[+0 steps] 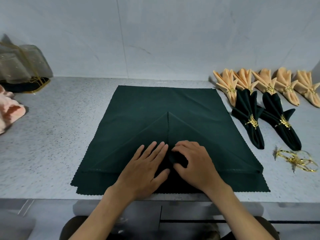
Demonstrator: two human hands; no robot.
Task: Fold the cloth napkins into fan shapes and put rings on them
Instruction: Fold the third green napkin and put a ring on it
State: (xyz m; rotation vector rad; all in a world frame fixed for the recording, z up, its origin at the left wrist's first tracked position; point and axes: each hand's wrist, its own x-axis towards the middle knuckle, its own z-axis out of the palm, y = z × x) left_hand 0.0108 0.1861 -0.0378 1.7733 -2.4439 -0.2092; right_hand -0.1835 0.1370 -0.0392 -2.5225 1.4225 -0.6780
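Speckled grey counter (52,135), pale wall (155,40), green napkin (155,104)

Speckled counter (57,135) — sheer gold-trimmed bag (20,64) far-left.

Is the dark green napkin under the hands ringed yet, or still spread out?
Spread, partly folded: green napkin lies flat with two diagonal creases, no ring on it. Loose gold rings lie apart.
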